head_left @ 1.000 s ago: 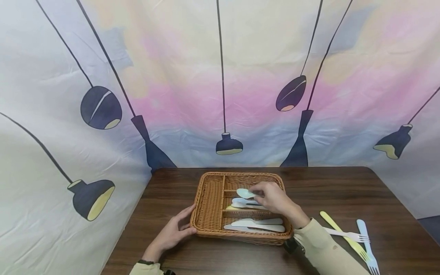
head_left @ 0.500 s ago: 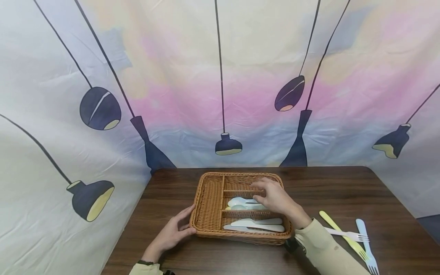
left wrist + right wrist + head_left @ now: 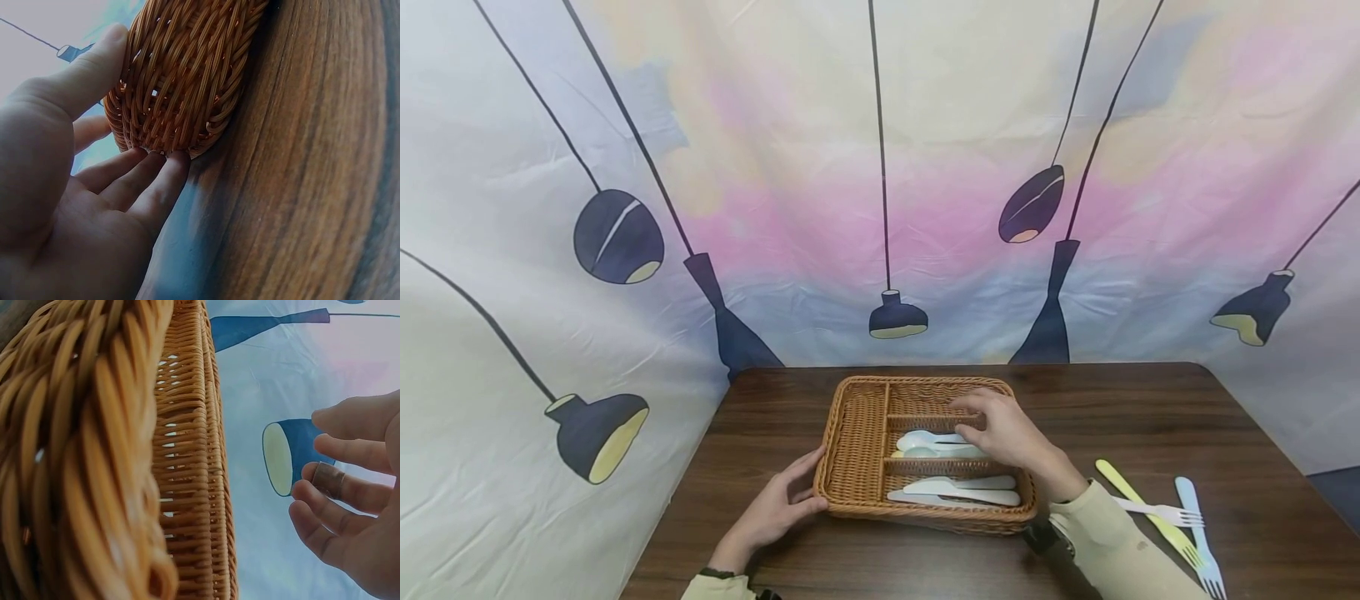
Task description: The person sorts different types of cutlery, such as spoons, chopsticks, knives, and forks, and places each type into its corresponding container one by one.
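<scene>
A wicker basket [image 3: 859, 446] with several compartments sits on the table. My left hand [image 3: 778, 504] rests its fingers and thumb at the near left corner; in the left wrist view the fingertips touch the basket's woven wall [image 3: 181, 87]. Over the basket's right side hovers my right hand [image 3: 1009, 433], fingers loosely bent and nothing between them; the right wrist view shows the gap between thumb and fingers [image 3: 331, 515]. Below it, pale blue and greenish spoons [image 3: 925, 452] lie in the middle right compartment, with a bit of yellow beneath. Pale knives [image 3: 958, 490] lie in the near compartment.
To the right of the basket, a yellow fork [image 3: 1150, 511], a white fork [image 3: 1165, 515] and a blue fork [image 3: 1197, 521] lie crossed on the dark wooden table [image 3: 1112, 400]. A cloth [image 3: 775, 167] printed with lamps hangs behind.
My right hand held a greenish spoon above the middle compartment, then let it go; it now lies among the other spoons. The right hand has since shifted slightly right. My left hand stays put.
</scene>
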Motion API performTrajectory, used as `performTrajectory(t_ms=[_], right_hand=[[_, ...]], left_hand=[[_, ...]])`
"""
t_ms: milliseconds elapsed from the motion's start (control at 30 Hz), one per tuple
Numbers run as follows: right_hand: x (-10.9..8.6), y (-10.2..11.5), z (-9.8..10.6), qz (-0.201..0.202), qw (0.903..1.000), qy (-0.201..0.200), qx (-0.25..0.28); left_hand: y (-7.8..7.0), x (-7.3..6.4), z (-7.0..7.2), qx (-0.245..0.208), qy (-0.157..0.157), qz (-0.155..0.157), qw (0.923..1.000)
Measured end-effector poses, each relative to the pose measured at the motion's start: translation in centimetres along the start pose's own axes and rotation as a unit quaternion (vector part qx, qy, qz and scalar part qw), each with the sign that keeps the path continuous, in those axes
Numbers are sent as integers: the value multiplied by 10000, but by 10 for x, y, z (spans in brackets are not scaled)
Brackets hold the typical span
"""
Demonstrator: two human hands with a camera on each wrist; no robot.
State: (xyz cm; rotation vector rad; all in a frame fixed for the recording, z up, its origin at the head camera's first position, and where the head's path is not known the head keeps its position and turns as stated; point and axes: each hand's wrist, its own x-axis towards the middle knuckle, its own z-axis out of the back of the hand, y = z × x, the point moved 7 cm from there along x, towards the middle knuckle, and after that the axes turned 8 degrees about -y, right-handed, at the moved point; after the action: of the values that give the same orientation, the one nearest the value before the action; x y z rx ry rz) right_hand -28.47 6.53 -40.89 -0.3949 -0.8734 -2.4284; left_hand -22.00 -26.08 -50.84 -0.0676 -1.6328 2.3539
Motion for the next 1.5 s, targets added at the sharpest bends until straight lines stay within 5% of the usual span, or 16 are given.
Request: performTrajectory(t_ms=[1500], right_hand=[[-37, -44, 59, -259, 9946, -913, -413]], left_hand=[[1, 0, 0, 15, -13, -129, 9999]])
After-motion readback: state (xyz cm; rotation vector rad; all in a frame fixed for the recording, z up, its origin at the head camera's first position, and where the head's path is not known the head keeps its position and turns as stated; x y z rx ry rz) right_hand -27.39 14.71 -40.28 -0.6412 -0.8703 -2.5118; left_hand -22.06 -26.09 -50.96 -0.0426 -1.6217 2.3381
